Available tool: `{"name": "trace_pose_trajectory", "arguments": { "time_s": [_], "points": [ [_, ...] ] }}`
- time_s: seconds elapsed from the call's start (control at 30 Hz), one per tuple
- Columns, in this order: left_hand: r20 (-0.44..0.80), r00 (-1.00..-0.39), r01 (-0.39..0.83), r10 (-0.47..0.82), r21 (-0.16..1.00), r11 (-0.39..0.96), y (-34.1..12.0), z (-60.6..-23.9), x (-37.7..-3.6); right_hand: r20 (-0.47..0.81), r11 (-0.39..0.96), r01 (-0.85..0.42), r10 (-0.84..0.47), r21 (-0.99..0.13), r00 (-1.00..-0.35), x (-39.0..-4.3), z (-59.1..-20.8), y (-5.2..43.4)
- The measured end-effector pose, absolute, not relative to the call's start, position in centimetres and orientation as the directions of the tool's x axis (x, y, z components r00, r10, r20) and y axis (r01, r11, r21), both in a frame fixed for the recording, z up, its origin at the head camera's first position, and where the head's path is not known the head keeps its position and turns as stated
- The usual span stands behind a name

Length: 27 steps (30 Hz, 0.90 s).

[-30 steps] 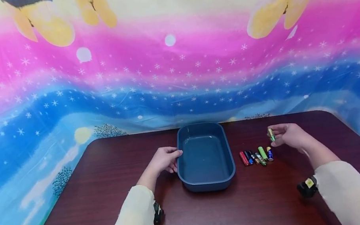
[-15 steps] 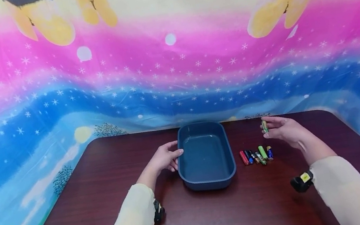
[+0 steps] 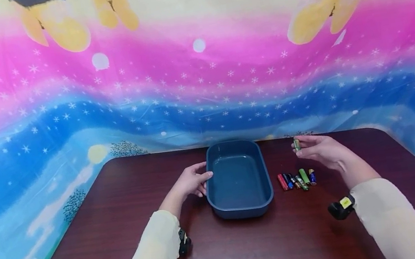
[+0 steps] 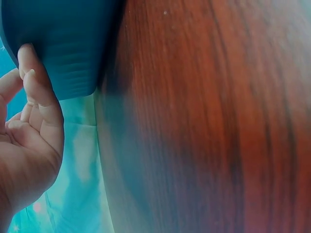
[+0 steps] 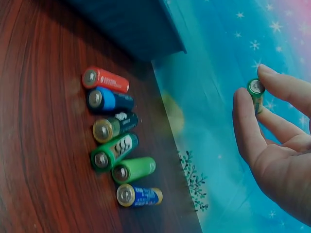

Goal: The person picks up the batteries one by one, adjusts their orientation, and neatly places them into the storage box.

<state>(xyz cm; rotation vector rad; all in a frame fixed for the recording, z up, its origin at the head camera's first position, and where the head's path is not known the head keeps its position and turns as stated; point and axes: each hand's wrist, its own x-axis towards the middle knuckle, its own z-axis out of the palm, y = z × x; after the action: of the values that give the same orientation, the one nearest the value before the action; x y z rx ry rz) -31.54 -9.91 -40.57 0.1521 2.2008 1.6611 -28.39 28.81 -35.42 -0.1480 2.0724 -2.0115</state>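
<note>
A dark blue-grey rectangular plastic bin [image 3: 238, 184] stands on the table, its inside bare. My left hand [image 3: 191, 181] holds its left side, thumb at the rim; in the left wrist view a finger [image 4: 30, 60] lies against the outer wall. Raised above the table on the right, my right hand [image 3: 321, 151] pinches a green and gold battery [image 5: 256, 90] between thumb and fingertips. Several batteries lie side by side below it: a red one [image 5: 107, 79], a blue-and-black one [image 5: 112, 99], a plain light green one [image 5: 135, 169] and a blue-and-gold one [image 5: 140, 195] among them.
The dark red wood-grain table [image 3: 246, 257] ends at a printed cloth backdrop [image 3: 202, 98] just behind the bin. A black wrist camera [image 3: 341, 208] sits by the right sleeve, another wrist camera [image 3: 184, 242] by the left one.
The right hand has risen and moved left with the battery, from beside the row to above and behind it. The left hand stays at the bin.
</note>
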Motion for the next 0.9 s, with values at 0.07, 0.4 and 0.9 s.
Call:
{"name": "trace_pose_trajectory", "arguments": {
  "time_s": [0.07,0.4,0.9],
  "points": [
    [-0.233,-0.923,-0.14,0.307,0.945,0.296,-9.9,-40.6,-31.5,-0.108,0.053,0.098,-0.252,-0.994,-0.962,-28.5,-35.3,28.5],
    [-0.227,-0.925,-0.13,0.304,0.942,0.308,-9.9,-40.6,-31.4,-0.118,0.067,0.103,-0.278,-0.992,-0.953,-29.2,-34.6,26.9],
    [-0.285,-0.897,-0.169,0.338,0.928,0.332,-9.8,-40.4,-31.5,-0.107,0.007,0.11,-0.304,-0.994,-0.947,-30.1,-33.7,24.6]
  ]
}}
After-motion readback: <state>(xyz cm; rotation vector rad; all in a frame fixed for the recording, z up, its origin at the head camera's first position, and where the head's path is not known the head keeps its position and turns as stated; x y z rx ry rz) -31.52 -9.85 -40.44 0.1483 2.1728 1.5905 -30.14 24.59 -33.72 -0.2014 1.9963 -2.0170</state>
